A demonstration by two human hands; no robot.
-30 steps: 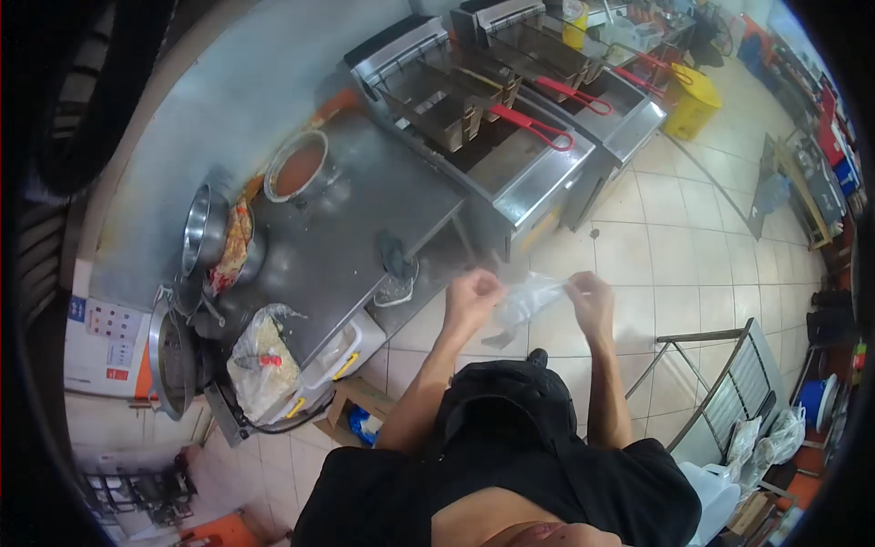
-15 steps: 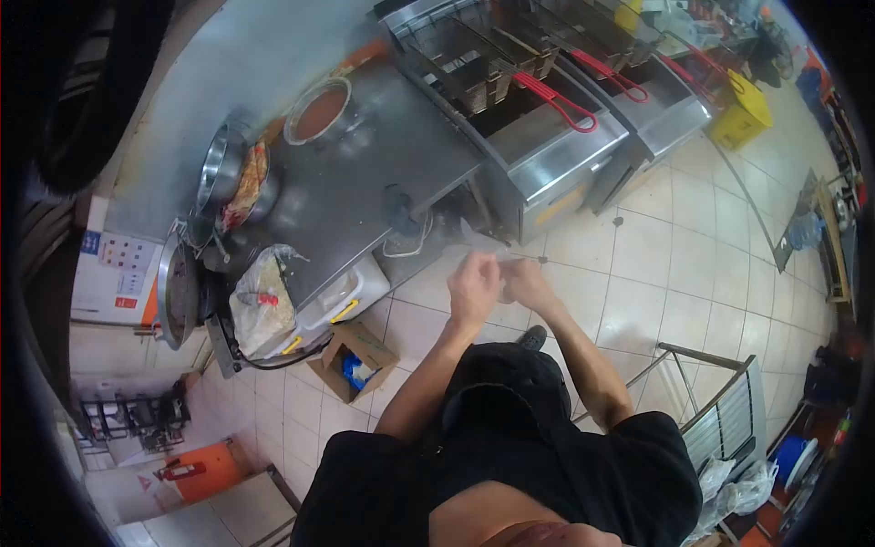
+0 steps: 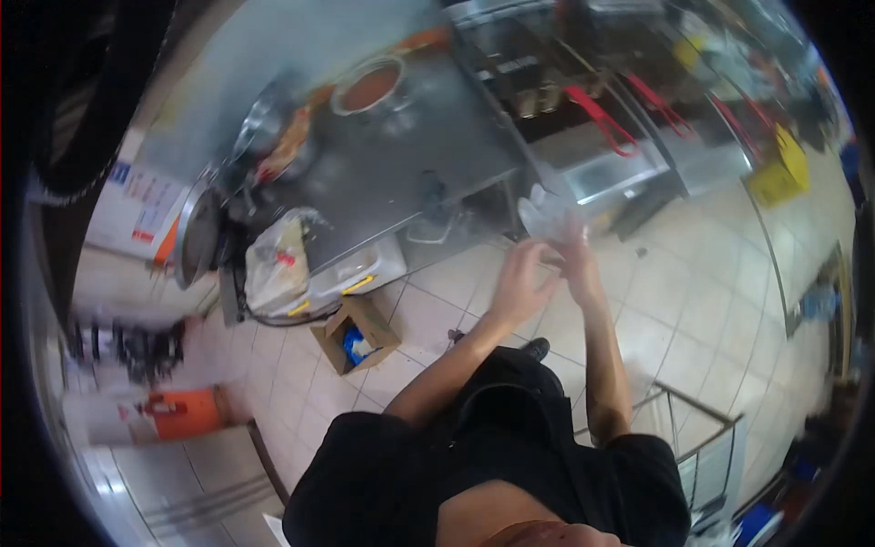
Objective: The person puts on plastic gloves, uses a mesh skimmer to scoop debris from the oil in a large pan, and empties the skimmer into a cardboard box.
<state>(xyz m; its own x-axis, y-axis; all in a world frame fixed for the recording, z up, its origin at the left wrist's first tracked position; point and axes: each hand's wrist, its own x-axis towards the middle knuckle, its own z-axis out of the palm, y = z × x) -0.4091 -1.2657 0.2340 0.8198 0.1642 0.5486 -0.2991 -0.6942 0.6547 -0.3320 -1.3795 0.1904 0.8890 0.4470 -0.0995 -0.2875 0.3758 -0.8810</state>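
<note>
Together, the left hand (image 3: pixel 521 283) and the right hand (image 3: pixel 574 257) hung in front of the body, close beside each other above the tiled floor (image 3: pixel 437 305). A thin, see-through piece of plastic (image 3: pixel 540 215) was at the right hand's fingers, spreading out past them toward the worktop (image 3: pixel 365 196) and the nearer fryer (image 3: pixel 620 173). Blur hid whether the right hand wore the plastic or merely held it. The left hand's fingers were bent, with a narrow gap before the thumb, next to the right palm; whether they gripped an edge of the plastic could not be told.

On the worktop stood a pot (image 3: pixel 369 88) with reddish-orange contents, near the wall, and metal bowls (image 3: pixel 258 132) farther left. A dark cloth (image 3: pixel 432 190) lay at the front edge. Below and to the left were a clear bag (image 3: pixel 276 264) of pale contents, a white container (image 3: pixel 383 258) with yellow clips and, on the floor, an open cardboard box (image 3: pixel 383 326) with something blue inside. Red handles (image 3: pixel 600 120) jutted over the fryers.
</note>
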